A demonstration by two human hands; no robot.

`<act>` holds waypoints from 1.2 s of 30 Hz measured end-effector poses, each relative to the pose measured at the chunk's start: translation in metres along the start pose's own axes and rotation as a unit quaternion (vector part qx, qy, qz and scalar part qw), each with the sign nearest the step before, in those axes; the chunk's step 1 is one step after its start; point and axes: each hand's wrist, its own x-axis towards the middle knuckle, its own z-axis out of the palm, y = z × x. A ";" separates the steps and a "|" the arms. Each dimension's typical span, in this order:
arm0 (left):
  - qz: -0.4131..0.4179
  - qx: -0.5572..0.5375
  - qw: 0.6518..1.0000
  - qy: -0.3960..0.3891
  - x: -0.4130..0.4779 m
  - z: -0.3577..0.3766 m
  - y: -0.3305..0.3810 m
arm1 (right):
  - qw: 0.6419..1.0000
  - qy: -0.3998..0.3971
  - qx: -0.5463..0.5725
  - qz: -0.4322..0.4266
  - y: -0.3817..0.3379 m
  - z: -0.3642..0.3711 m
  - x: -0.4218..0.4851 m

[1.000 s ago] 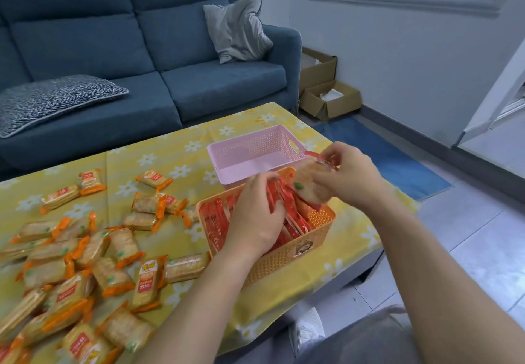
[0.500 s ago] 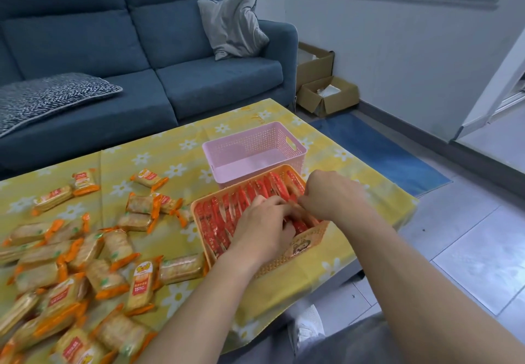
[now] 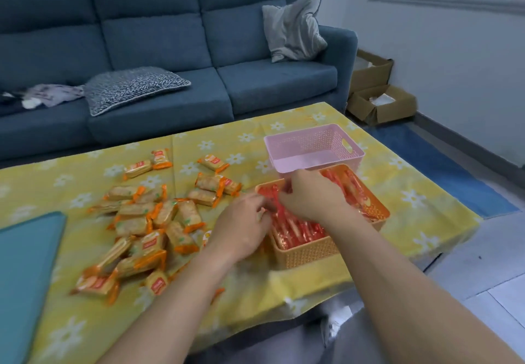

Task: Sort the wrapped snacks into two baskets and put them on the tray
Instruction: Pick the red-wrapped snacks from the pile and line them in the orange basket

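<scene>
A: What's hidden at frame centre?
B: Upper left part of the orange basket (image 3: 309,250) is covered by the right hand (image 3: 308,200); the red packets (image 3: 298,230) under it can't be counted. Fingertips of the left hand (image 3: 241,228) are motion-blurred at the basket's left rim, so grip can't be judged.
A: And at the edges?
B: Teal tray (image 3: 25,272) is cut off by the left edge. Print on the orange-wrapped snacks (image 3: 147,230) is too small to be read. Some snacks are covered by the left forearm, lower centre.
</scene>
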 end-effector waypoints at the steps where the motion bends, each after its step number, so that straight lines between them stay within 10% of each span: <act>1: -0.026 0.016 0.999 -0.008 -0.010 -0.012 -0.014 | 0.998 -0.039 0.027 -0.029 -0.015 0.008 0.000; 10: -0.166 0.154 0.957 -0.181 -0.125 -0.089 -0.120 | 0.938 -0.256 -0.198 -0.123 -0.098 0.116 -0.011; 19: -0.154 0.297 0.920 -0.204 -0.132 -0.091 -0.140 | 0.923 -0.201 -0.290 -0.157 -0.134 0.159 -0.008; 23: -0.192 0.190 0.923 -0.272 -0.124 -0.124 -0.153 | 0.919 -0.180 -0.321 -0.139 -0.142 0.149 0.011; 26: -0.231 0.029 0.949 -0.211 -0.116 -0.157 -0.170 | 0.945 -0.197 -0.226 -0.133 -0.153 0.148 0.030; 29: -0.230 0.110 0.962 -0.100 -0.105 -0.162 -0.193 | 0.961 -0.177 -0.105 -0.184 -0.168 0.166 0.046; 36: -0.304 0.147 0.917 -0.213 -0.101 -0.143 -0.228 | 0.923 -0.191 -0.146 -0.300 -0.209 0.212 0.093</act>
